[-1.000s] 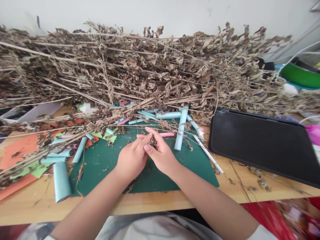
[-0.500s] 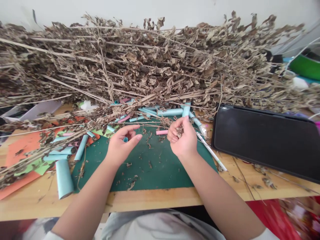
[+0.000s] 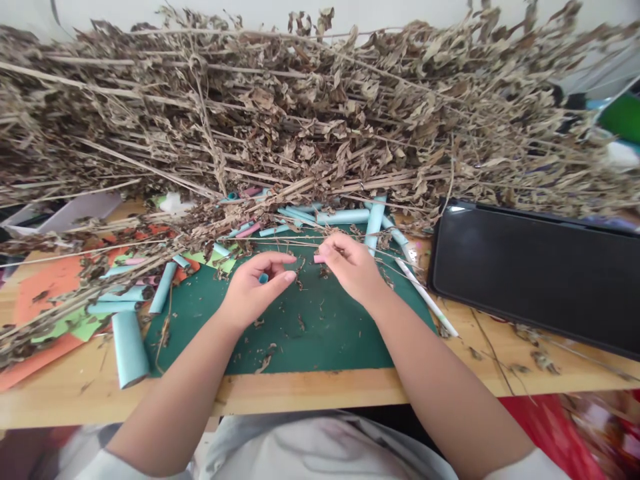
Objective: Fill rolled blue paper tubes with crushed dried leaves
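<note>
Over the middle of the green mat [image 3: 300, 340], log left hand [image 3: 254, 288] and right hand [image 3: 354, 270] near each other, not touching. On the left, see grip partly curled: thumb and forefinger apart at the tips, other fingers folded about small blue tube [image 3: 263, 278], open end showing in the hollow of the hand. On the right, see grip together, thumb against fingertips; cannot tell contents from this angle. Just below those fingertips, note dark scrap of dried leaf [image 3: 325, 273]; just left of them, end of pink tube [image 3: 319, 259]. Nearer the body, find leaf crumbs [image 3: 265, 361] scattered on the mat. By the mat's left edge, find wide blue tube [image 3: 130, 350] and narrower blue tube [image 3: 163, 288]. Beyond the right hand, find slanted blue tube [image 3: 375, 227]. Farther right, record white stick [image 3: 427, 298] across the mat's edge, then black tablet [image 3: 540, 273] on the table [image 3: 310, 393]. Far left, record orange paper [image 3: 47, 290]. Across the back, record deep heap of dried stalks [image 3: 320, 133].
</note>
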Demonstrator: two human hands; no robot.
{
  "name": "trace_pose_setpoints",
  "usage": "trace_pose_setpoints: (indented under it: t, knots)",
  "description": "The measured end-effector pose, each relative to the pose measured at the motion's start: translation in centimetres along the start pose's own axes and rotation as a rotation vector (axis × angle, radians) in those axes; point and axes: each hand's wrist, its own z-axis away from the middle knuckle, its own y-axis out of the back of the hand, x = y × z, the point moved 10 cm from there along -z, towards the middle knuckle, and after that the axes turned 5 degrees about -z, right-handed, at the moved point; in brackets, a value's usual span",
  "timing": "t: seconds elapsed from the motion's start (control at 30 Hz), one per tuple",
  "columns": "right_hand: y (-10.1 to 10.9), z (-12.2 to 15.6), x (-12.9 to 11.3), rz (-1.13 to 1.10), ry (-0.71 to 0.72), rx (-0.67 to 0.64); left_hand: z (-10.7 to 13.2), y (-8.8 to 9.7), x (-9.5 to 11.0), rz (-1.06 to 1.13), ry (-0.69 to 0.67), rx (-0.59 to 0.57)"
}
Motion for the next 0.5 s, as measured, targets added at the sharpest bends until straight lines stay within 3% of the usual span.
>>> trace_pose_setpoints:
  t: [0.1, 0.27, 0.37, 0.5]
  knots:
    - [-1.5, 0.3, -0.1, 0.055, 0.008, -0.152, 0.2, -0.8, 0.5, -0.108, -0.094, -0.038]
    - [-4.2, 1.1, 0.4, -0.296, -0.090, -0.361, 0.6, -1.8, 1.3, -0.395, -0.215, -0.037]
    - [-4.8, 1.3, 1.2, -0.379, -0.186, -0.375, 0.6, -1.4, 1.2, -0.462, -0.212, 0.027]
    - [-4.0, 0.8, 1.4, -0.263, -0.192, -0.285, 0.5, -0.5, 0.7, -0.494, -0.162, 0.085]
